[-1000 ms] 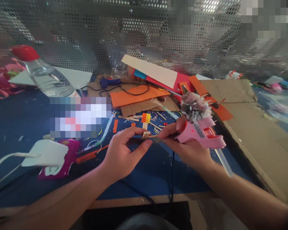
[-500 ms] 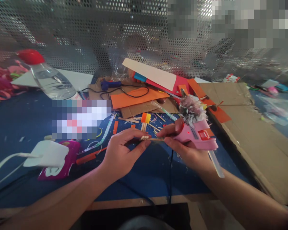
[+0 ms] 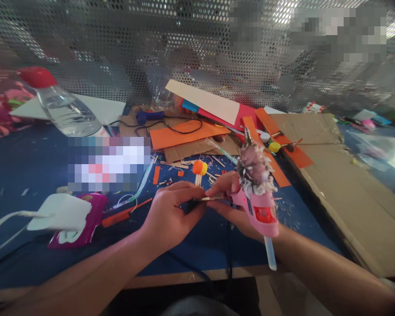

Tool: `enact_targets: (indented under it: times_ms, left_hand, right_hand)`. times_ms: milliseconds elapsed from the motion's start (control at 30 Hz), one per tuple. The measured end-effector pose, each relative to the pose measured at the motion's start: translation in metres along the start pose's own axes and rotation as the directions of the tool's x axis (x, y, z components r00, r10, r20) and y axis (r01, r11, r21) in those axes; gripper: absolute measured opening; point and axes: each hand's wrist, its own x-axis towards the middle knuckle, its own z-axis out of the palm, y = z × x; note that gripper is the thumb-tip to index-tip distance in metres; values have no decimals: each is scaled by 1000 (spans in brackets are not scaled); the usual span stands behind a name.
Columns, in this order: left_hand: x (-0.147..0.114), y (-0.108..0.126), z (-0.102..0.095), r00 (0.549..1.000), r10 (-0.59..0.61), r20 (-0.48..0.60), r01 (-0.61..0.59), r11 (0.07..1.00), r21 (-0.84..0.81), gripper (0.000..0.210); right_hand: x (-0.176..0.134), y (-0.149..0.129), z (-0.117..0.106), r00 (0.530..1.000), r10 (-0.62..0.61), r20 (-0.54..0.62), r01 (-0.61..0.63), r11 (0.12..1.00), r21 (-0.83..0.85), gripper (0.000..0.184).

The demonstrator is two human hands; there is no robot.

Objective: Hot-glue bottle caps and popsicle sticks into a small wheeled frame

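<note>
Stick, thin and pale, lies in the narrow gap between the two sets of fingertips. Left hand: thumb and forefinger pinched on its near end, the other fingers curled behind. Right hand: thumb and forefinger brought in at its other end, tips almost meeting the left ones. Same hand grasps a pink glue gun; which fingers bear it, cannot tell, the body covers them.

Gun's metal nozzle points up and away from the fingers, a dirty, shaggy clump wrapped below it. Clear glue stick juts from the rear, over the right forearm.

Just beyond the left fingertips: orange-and-yellow piece atop pale upright sticks. Lower ends hidden by the fingers; whether they join the pinched stick, cannot tell.

Farther out past both hands, loose sticks and scraps on the blue tabletop, then an orange sheet with a dark cable across it. Left of the left fingers, a white charger on a magenta box; beyond, a red-capped bottle, tilted in view. Right of the right fingers, well apart, flat cardboard.
</note>
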Motion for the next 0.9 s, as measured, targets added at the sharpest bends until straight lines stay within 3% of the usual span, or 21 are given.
enact_targets:
  times_ms: [200,433,633,767,900]
  left_hand:
    - [-1,-2,0,1000,22,-4,-22,1000,-6,8]
    - [-1,-1,1,999,25,-27,-24,999,25,3]
    - [0,1,0,999,22,-34,-21,999,39,6]
    - [1,3,0,1000,6,-25,-5,999,41,6]
    - [1,0,-1,999,-28,-26,29,998,59,6]
  right_hand:
    - [0,1,0,998,-56,-17,55,998,-35,18]
    - [-1,-5,-3,1000,-4,-10,2,983,-182,9]
    - [-3,-2,-7,997,-82,2,80,956,-282,17]
    - [-2,-4,-6,990,-133,-52,111,946,-303,14]
    - [0,-9,-3,986,-88,-141,51,968,-247,19]
